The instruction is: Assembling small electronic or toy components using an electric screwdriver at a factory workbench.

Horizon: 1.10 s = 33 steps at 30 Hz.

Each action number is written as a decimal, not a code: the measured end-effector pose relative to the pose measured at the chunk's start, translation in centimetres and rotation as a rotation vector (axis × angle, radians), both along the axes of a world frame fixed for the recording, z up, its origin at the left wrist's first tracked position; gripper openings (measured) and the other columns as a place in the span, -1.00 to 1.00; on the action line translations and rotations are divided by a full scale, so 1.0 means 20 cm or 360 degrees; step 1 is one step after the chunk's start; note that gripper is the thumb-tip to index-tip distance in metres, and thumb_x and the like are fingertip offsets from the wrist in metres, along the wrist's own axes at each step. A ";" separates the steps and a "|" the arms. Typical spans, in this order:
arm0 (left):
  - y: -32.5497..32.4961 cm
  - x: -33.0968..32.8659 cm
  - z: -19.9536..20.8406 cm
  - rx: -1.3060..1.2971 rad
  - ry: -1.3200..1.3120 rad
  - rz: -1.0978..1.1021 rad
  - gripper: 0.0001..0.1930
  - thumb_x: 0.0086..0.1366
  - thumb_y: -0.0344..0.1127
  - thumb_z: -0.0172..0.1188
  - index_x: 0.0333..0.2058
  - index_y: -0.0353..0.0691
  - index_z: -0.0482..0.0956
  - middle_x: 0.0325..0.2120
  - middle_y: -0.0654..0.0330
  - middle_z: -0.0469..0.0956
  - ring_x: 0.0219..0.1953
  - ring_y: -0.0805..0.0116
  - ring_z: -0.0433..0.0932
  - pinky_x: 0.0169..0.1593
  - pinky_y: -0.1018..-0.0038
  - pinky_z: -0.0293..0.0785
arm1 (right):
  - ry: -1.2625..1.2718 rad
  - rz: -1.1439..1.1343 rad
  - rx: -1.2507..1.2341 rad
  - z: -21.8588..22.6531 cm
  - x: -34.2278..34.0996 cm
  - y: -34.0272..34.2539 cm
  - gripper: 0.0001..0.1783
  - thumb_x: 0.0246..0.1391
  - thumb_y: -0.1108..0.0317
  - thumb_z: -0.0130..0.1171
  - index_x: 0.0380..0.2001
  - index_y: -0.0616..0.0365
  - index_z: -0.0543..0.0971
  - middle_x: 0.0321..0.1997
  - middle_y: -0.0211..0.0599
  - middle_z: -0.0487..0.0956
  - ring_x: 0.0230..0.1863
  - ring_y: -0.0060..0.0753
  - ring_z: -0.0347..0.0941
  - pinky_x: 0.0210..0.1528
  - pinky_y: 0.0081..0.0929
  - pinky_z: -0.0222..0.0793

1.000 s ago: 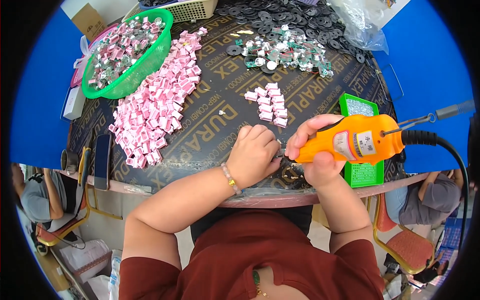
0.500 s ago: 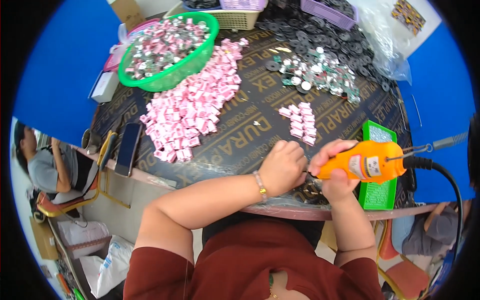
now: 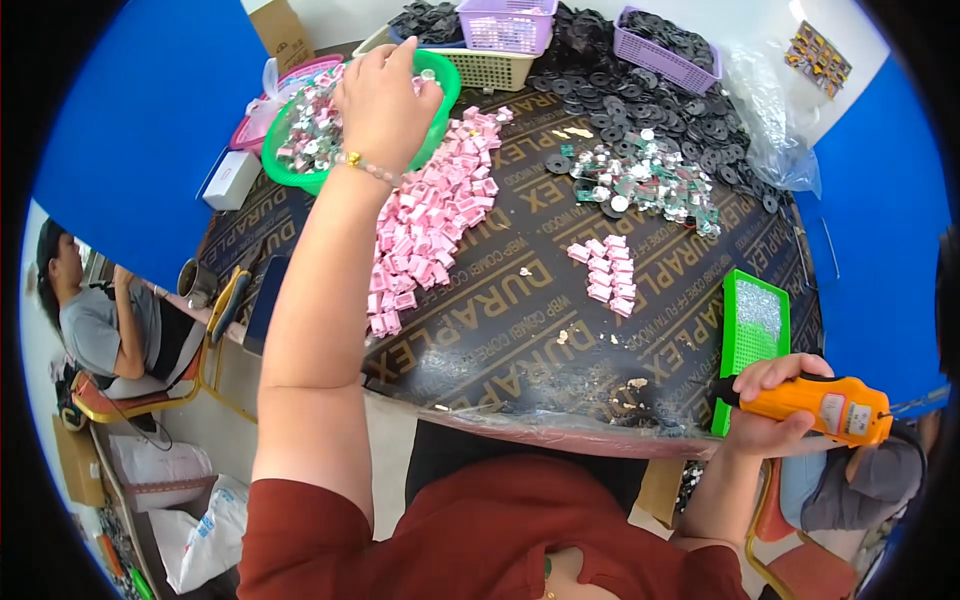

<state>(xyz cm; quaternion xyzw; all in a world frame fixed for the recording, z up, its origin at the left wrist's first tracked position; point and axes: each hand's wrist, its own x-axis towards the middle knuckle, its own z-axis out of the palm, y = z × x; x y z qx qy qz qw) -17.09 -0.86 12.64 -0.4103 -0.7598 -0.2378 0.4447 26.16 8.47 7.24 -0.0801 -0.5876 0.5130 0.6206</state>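
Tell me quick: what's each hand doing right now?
Left hand: reaching into the green basket, grip hidden.
Right hand: closed on the orange power tool.

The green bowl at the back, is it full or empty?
Partly full. The green bowl holds a heap of pink and silvery small parts, and the left hand reaches into it from above.

Two purple baskets [image 3: 508, 22], perhaps ten separated pink pieces [image 3: 604, 272].

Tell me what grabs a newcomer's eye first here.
A long heap of small pink parts runs down the dark table, left of centre. The left hand reaches into a green bowl at the far left. The right hand grips an orange power tool at the near right edge.
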 end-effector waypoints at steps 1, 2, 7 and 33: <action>0.03 0.00 0.00 -0.0029 -0.0004 -0.0100 -0.63 0.03 -0.26 0.23 -0.11 -0.08 0.58 -0.21 0.10 0.56 -0.13 0.11 0.51 -0.13 0.22 0.43 | -0.0003 -0.0025 0.0004 -0.01 0.01 0.01 -0.22 -0.04 -0.28 0.21 -0.03 0.15 0.27 -0.49 -0.28 0.40 -0.64 -0.47 0.37 -0.62 -0.54 0.38; 0.11 0.05 -0.03 -0.0110 -0.0062 -0.0329 -0.66 0.01 -0.28 0.22 -0.16 -0.07 0.61 -0.25 0.14 0.58 -0.15 0.14 0.52 -0.11 0.22 0.43 | -0.0039 -0.0095 -0.0037 -0.03 0.03 0.02 -0.21 -0.05 -0.28 0.21 -0.03 0.15 0.27 -0.49 -0.28 0.40 -0.64 -0.46 0.37 -0.62 -0.54 0.38; 0.34 0.29 -0.34 -0.0705 -0.0282 -0.0679 -0.75 0.04 -0.28 0.25 -0.23 -0.02 0.65 -0.23 0.28 0.54 -0.05 0.26 0.43 0.04 0.28 0.27 | -0.0084 -0.0135 -0.0205 -0.10 0.05 0.02 -0.22 -0.08 -0.29 0.24 -0.06 0.12 0.28 -0.49 -0.30 0.39 -0.63 -0.45 0.37 -0.60 -0.50 0.37; 1.00 -0.02 -0.73 -0.0773 -0.1109 -0.0749 -0.84 -0.14 -0.37 0.37 -0.49 -0.20 0.67 -0.43 0.00 0.62 -0.31 0.05 0.60 -0.12 0.28 0.50 | -0.0021 -0.0549 -0.0020 -0.01 0.16 0.17 -0.29 -0.02 -0.22 0.22 -0.08 0.17 0.34 -0.50 -0.29 0.39 -0.63 -0.48 0.35 -0.59 -0.51 0.34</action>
